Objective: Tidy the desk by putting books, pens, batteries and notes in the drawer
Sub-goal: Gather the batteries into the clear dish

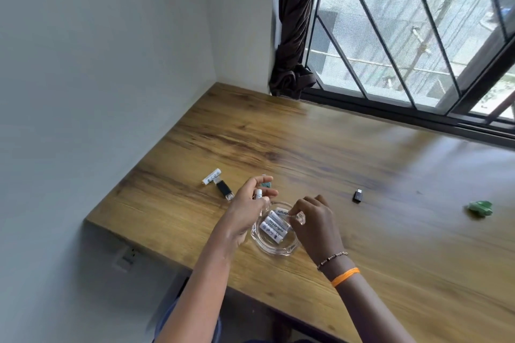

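Head view: white printed batteries (274, 227) in glass dish (281, 249).

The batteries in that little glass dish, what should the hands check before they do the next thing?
1. Left hand has a firm hold on a battery: ok, fingers are curled round it.
2. Right hand is steadying the glass dish: ok, fingers pinch its rim.
3. Room left in the dish: ok, the batteries in the dish lie flat with bare glass beside them.
4. All loose batteries collected: not ok, one white battery lies on the desk beside a black USB stick.
5. Drawer open and ready: cannot tell, no drawer is in view.
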